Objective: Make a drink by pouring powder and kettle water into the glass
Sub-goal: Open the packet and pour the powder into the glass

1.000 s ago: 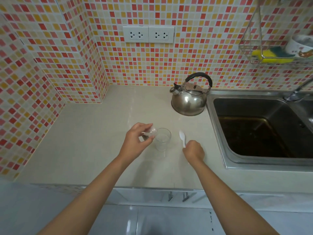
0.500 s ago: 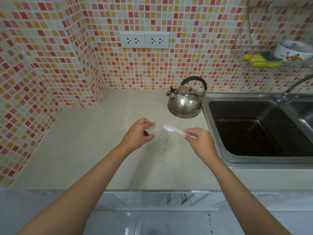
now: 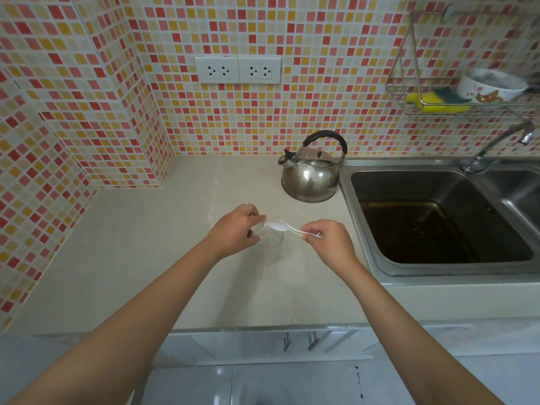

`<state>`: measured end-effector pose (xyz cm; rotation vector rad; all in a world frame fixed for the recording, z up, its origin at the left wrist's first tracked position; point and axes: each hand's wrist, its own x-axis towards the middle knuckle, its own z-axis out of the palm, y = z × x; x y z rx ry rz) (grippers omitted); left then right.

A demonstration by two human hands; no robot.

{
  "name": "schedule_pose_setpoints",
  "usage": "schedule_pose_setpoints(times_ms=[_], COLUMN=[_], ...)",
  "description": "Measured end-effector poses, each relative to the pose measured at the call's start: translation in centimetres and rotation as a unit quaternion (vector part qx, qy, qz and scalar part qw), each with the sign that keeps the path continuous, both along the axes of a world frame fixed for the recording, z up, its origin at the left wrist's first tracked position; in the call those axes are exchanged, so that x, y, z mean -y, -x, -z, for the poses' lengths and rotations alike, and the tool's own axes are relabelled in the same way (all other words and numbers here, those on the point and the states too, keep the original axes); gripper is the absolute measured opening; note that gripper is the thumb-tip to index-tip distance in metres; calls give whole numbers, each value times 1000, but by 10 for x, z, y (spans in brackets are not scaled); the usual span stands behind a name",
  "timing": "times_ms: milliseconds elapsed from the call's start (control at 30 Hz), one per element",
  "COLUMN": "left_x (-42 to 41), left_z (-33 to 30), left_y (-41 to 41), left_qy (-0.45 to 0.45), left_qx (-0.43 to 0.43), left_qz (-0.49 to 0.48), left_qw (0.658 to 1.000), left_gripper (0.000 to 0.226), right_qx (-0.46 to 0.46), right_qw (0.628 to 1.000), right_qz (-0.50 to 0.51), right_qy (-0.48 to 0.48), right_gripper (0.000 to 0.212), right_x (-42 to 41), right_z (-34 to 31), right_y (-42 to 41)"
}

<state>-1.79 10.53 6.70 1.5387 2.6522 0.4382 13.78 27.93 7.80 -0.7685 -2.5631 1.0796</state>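
Note:
A clear glass [image 3: 270, 249] stands on the pale counter [image 3: 146, 258] in front of me. My left hand [image 3: 235, 233] grips a small clear powder container [image 3: 261, 227], tilted over the glass rim. My right hand [image 3: 328, 242] pinches the handle of a white plastic spoon [image 3: 285, 226], whose bowl hovers over the glass, touching the container's mouth. Behind the glass, a steel kettle [image 3: 311, 176] with a black handle sits by the sink. The powder itself is too small to make out.
A steel sink [image 3: 438, 217] fills the right side, with a tap [image 3: 496, 147] at its back. A wire rack [image 3: 455, 97] on the tiled wall holds a sponge and a bowl. Two wall sockets [image 3: 238, 70] sit above the counter.
My right hand lifted the spoon off the counter and brought its bowl leftward to the container over the glass. My left hand stayed at the glass rim.

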Motion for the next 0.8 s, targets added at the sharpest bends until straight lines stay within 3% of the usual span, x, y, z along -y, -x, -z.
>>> schedule_pose_setpoints(times_ms=[167,467,600,800], left_x=[-10,-39,-50,-50], left_z=[-7,-24,-31,-37], left_y=[7,-2,-5,-2], left_qy=[96,254,296,304], left_qx=[-92,-264,-288,-298], left_qz=[59,186,213,236], left_qw=[989,912,885,874], left_gripper=[47,19,20,22], right_qx=[23,71,83,79], right_qw=[999,975,953,934], right_qz=[-4,-61,-91,-119], right_qy=[-44,-200,-278,-326], right_gripper=[12,22,26,30], right_x=[-2,1,2,-1], right_z=[6,5,2,0], right_y=[-3,-4,-3,-5])
